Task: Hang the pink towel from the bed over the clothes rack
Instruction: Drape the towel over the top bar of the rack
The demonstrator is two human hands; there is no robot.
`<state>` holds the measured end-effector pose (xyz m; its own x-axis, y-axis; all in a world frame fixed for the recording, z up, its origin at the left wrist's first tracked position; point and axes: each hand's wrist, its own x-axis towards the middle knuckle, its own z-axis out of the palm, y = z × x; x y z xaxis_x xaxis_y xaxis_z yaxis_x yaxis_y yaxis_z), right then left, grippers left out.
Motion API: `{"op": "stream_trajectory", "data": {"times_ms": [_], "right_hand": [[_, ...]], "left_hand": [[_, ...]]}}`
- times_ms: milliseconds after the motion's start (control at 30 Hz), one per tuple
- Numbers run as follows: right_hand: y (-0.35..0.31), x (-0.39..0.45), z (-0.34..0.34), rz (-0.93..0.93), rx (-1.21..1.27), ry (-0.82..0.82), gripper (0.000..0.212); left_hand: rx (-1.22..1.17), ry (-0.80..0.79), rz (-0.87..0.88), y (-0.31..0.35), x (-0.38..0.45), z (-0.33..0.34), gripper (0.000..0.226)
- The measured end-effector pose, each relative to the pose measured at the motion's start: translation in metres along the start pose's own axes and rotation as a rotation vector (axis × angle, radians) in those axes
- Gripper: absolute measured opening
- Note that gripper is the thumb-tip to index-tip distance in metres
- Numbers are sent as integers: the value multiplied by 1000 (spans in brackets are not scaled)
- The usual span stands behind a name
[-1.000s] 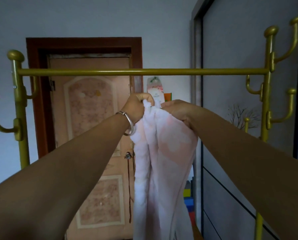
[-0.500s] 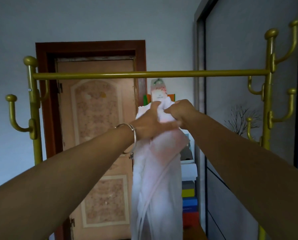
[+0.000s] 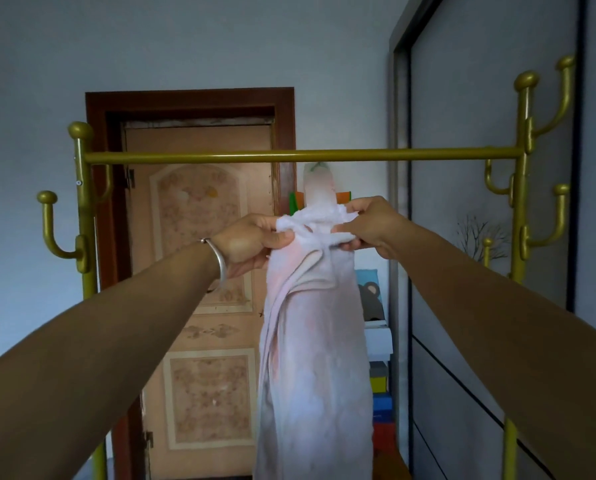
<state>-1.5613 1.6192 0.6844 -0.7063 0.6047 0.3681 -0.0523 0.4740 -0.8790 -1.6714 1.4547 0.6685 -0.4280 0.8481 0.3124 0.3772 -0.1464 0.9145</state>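
The pale pink towel (image 3: 313,358) hangs bunched and vertical in front of me, its lower end out of view at the frame's bottom. My left hand (image 3: 251,242), with a silver bangle on the wrist, grips the towel's top edge on the left. Pinching the same edge on the right is my right hand (image 3: 369,225). Both hands sit close together, a little below the gold clothes rack's horizontal bar (image 3: 303,155). The towel does not touch the bar.
The rack's left post (image 3: 83,216) and right post (image 3: 521,188) carry curved gold hooks. Behind the rack stands a brown-framed patterned door (image 3: 203,265). A grey sliding wardrobe door (image 3: 480,237) fills the right side. Coloured boxes (image 3: 381,393) are stacked behind the towel.
The view has pulled back and tilted, so the bar sits lower in frame. My hands have moved slightly apart along the towel's top edge, spreading it a little.
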Motion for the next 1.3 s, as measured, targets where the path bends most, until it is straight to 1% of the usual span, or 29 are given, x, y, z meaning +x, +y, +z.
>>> {"op": "stream_trajectory", "data": {"times_ms": [67,100,133,167,200,233,267,300,333,367,433,467,533,600,633,667,733,800,867,900,933,967,1000,1067,1100,1167,1200,1267,1300], "right_hand": [[3,-2,-8,-18,-55,23,45],[3,-3,-10,-31,-52,29,36],[1,-5,-10,-45,-57,26,23],[-3,-7,-7,-64,-81,17,17],[-6,-8,-3,-87,-107,-9,21],[-9,-10,2,-116,-119,-47,24],[-11,-13,8,-148,-130,-86,24],[-14,-17,12,-178,-145,-120,21],[-14,-19,14,-202,-156,-140,18],[-13,-20,12,-220,-162,-147,16],[-11,-23,4,-219,-113,-165,18],[-10,-22,-1,-198,-81,-198,22],[-13,-23,-7,-134,-63,-312,35],[-16,-28,-7,-66,-187,-407,48],[-16,-31,-7,-37,-313,-434,52],[-16,-35,-6,-9,-447,-435,50],[-14,-39,-6,-6,-584,-364,40],[-17,-38,-9,1,-598,-267,30],[-22,-37,-15,40,-632,-224,17],[-25,-37,-19,53,-638,-207,11],[-27,-37,-23,66,-596,-178,13],[-28,-36,-27,78,-529,-139,19],[-28,-34,-31,84,-474,-110,21],[-30,-35,-35,113,-461,-91,12],[-32,-37,-35,118,-455,-68,5],[-33,-33,-36,126,-422,-11,20],[-35,-33,-35,116,-411,12,20],[-39,-35,-35,94,-488,91,7],[-39,-35,-35,80,-547,173,20]], "left_hand": [[-86,86,-19,4,-9,-3,21],[-91,137,-22,4,-11,-3,24],[-59,169,-20,3,-13,-1,27],[5,178,-13,3,-13,5,28],[59,157,-4,4,-13,13,28],[108,128,-8,5,-12,23,35],[168,108,-10,6,-9,30,49],[261,88,-15,6,-6,36,63],[377,91,-18,6,-2,40,70],[476,123,-16,6,1,41,69],[562,235,-3,8,4,37,62],[583,272,13,9,5,36,58],[571,309,67,11,10,34,45],[520,335,114,17,10,38,27],[522,354,138,19,10,40,25],[542,363,158,22,11,41,26],[604,362,183,29,9,43,31],[685,329,171,36,4,40,27],[642,268,124,43,-1,30,16],[612,239,94,48,-6,27,15],[620,221,67,53,-9,24,16],[694,223,63,58,-12,20,21],[822,239,76,63,-13,16,30],[1081,289,100,74,-17,13,42],[1175,298,93,79,-17,12,41],[1369,277,65,83,-12,6,31],[1469,272,50,84,-12,3,27],[1615,328,91,86,-11,-4,21],[1634,399,110,86,-14,-5,22]]}}
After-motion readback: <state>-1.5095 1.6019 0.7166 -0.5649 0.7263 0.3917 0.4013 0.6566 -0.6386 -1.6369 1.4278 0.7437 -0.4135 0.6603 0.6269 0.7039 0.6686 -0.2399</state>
